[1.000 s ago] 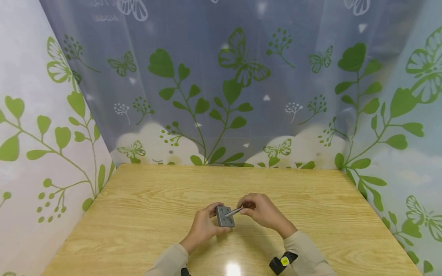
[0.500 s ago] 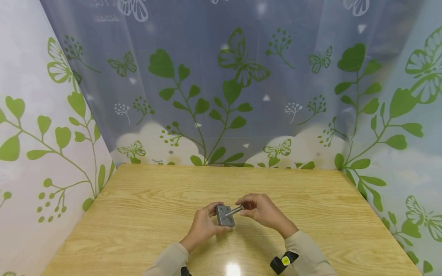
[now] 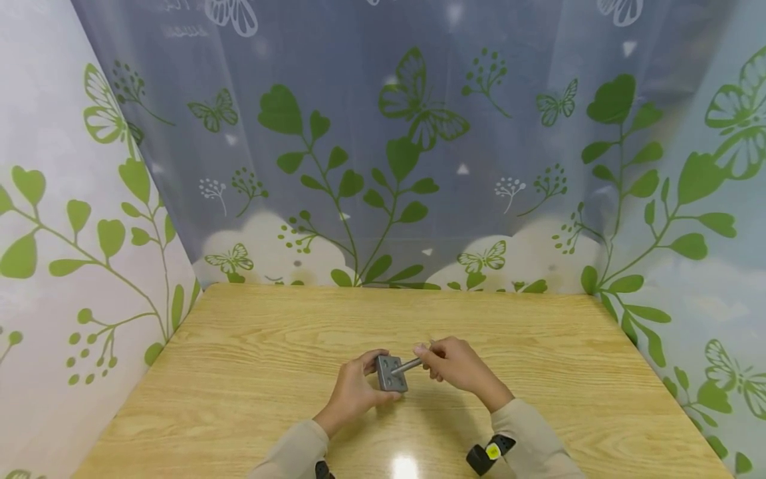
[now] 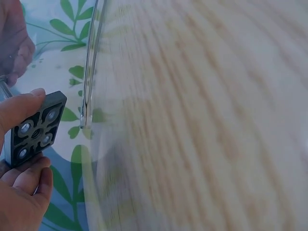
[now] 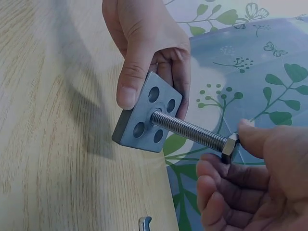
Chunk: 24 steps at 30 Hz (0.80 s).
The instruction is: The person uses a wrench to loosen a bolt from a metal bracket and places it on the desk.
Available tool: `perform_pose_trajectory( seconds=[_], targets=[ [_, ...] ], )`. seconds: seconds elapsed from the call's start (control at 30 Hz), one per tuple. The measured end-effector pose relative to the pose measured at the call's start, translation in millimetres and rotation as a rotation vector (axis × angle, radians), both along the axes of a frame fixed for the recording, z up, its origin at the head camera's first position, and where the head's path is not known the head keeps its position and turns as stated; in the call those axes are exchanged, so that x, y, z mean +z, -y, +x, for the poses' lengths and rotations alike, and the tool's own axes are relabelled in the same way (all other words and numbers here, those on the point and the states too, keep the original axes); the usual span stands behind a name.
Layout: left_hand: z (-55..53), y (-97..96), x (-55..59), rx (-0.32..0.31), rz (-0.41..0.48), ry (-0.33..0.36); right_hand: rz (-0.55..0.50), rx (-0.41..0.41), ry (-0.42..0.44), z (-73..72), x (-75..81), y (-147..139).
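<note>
A square grey plate (image 5: 151,113) with several round holes is held on edge by my left hand (image 3: 353,392), thumb on one edge and fingers on the opposite one. From its centre a threaded hex bolt (image 5: 190,131) sticks out toward my right hand (image 3: 457,366). In the right wrist view, my right thumb touches the bolt's hex head from above and the index finger lies just under it; the other fingers curl loosely below. The plate's back, seen in the left wrist view, has a threaded hole in the middle and recesses around it.
Both hands work above a wood-grain table (image 3: 269,332). A printed curtain (image 3: 371,199) with green leaves and butterflies hangs behind the table, with similar sheets at both sides. A transparent strip (image 4: 89,82) runs along the table edge in the left wrist view.
My right hand has rolled at the bolt's head: the thumb has come up on top and the fingers are now tucked beneath. The left hand and plate have stayed almost still.
</note>
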<state>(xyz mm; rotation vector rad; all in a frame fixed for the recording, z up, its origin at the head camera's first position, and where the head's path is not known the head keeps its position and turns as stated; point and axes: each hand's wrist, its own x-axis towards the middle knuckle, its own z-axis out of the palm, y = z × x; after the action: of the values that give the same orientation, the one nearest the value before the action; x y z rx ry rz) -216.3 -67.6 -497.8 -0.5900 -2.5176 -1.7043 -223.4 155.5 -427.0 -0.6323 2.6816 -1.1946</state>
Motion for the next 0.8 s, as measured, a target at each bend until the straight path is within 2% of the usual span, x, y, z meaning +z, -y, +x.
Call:
perform_pose_trajectory(
  seconds=[0.13,0.43,0.7,0.8],
  targets=[
    [-0.1,-0.5,0.1,-0.004,-0.008,-0.003,0.006,0.016,-0.006,0.0,1.9,-0.3],
    [0.5,-0.5,1.1,-0.013,0.005,0.006,-0.009,0.084,-0.166,-1.0,1.0,-5.4],
    [1.0,-0.1,2.2,-0.007,-0.002,0.021,-0.027,0.096,-0.168,-1.7,0.6,-7.0],
    [1.4,0.3,1.4,-0.008,0.002,0.019,-0.019,0.107,-0.141,-2.5,-0.8,-7.3]
  ],
)
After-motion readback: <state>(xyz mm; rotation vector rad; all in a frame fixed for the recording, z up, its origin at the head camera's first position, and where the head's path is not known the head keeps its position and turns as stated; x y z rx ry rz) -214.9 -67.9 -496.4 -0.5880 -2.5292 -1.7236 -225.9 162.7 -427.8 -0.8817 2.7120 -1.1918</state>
